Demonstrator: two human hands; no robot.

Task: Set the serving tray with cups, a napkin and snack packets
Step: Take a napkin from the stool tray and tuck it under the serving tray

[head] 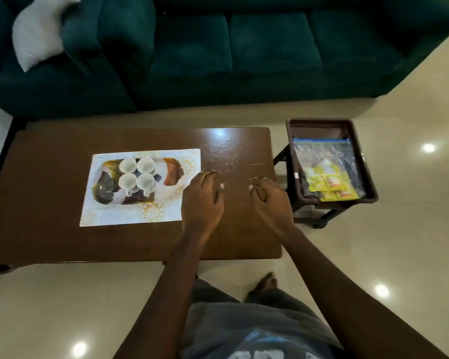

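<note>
Four cups (136, 175) already grouped on the serving tray (173, 171), on a placemat (166, 211) on the bench (49, 190). Snack packets (329, 186) still bagged in a brown bin (368, 164) beside it; no napkin visible. Left hand (201, 200) and right hand (270, 200) loosely curled over bare wood, holding nothing.

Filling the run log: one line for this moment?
left hand: empty, over table | right hand: empty | four cups: on tray | snack packets: side bin

Grey printed shirt (257, 332), bare forearms
</note>
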